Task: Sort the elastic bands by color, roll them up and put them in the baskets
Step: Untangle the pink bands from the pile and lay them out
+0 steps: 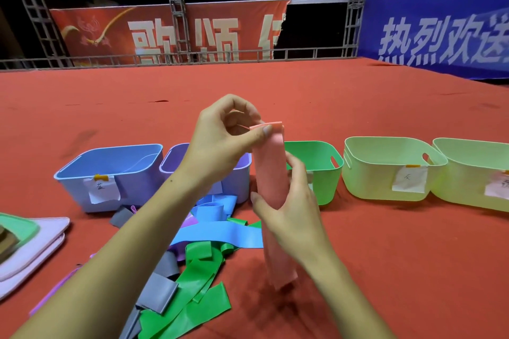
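Currently: pink band held upright between both hands

A pink band (268, 173) is held vertically at frame centre, above the red carpeted floor (358, 107). Its folded top end is pinched by the left hand (223, 143) between thumb and curled fingers. Lower down, the strip is gripped by the right hand (289, 217), fingers wrapped round it; the bottom end hangs just over the carpet, contact cannot be told.

A row of baskets is seen behind the hands: a blue basket (110, 170) at left, a purple basket (237, 173) partly hidden by the left forearm, a green basket (322, 165) just right of the pink band, then a pale green basket (385, 170) and a second pale green basket (473, 173) cut by the right edge. Paper labels are stuck on the fronts.

A loose pile is spread at lower centre: a blue band (220, 234), green bands (198, 292), grey bands (159, 294) and a purple band (190, 221), overlapping. Stacked lids (35, 250) lie at the left edge.
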`<state>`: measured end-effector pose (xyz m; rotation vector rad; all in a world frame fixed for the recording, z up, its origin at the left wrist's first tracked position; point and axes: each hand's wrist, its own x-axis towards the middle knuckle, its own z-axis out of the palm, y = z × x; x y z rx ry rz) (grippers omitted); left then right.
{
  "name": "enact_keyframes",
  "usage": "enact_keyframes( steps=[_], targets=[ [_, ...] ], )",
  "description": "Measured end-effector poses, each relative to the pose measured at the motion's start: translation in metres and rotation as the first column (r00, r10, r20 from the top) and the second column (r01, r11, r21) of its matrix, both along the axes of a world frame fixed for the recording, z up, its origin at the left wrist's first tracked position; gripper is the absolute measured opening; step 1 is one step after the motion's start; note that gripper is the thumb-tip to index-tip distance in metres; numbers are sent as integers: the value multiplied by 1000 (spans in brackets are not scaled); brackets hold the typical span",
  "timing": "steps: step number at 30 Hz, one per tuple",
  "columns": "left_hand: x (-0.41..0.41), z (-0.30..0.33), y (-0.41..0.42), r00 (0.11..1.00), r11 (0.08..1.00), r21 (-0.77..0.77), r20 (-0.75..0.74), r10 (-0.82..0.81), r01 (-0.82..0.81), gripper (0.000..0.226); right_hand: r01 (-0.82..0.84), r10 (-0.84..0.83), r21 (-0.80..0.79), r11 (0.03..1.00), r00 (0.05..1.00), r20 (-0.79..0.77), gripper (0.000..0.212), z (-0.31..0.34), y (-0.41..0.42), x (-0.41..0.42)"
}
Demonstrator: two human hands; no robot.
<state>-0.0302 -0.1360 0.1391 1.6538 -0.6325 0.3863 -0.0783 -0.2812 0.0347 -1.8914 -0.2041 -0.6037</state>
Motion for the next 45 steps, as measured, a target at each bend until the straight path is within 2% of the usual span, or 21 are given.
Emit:
enact_keyframes(
  steps=[4,8,12,15,19,23,28,34,39,42,45],
  targets=[
    [3,8,5,999,1000,-8,-49,-22,21,25,-121,124,65,991,991,-49,80,1,-2,3],
    [8,10,12,996,999,-1,-78,-44,44,22,-254,281,191,948,951,-130,66,-5,-4,9],
    [12,11,17,994,998,-36,-93,-52,48,20,-334,360,163,928,918,-169,48,-17,-1,15],
    [15,14,26,993,998,-5,-99,-58,58,19,-377,410,190,907,892,-188,43,-25,3,17],
    [19,21,40,993,999,7,-111,-46,47,18,-439,517,322,839,828,-218,30,-32,5,20],
    [23,30,50,993,1000,-19,-119,-24,22,17,-480,570,340,809,784,-248,26,-35,9,16],
    [25,33,56,991,999,-42,-135,-5,-1,16,-543,661,390,744,683,-310,26,-40,10,10],
    [24,33,63,985,999,-34,-172,22,-28,17,-553,664,368,747,649,-371,32,-49,1,1],
    [25,35,76,967,999,-5,-251,43,-45,16,-558,582,193,807,698,-416,36,-63,-1,-12],
    [28,30,73,952,998,34,-303,52,-44,16,-548,592,238,802,671,-446,41,-72,-10,-28],
    [33,20,60,936,997,72,-346,64,-41,17,-455,561,329,828,680,-472,38,-80,-28,-46]
  ],
)
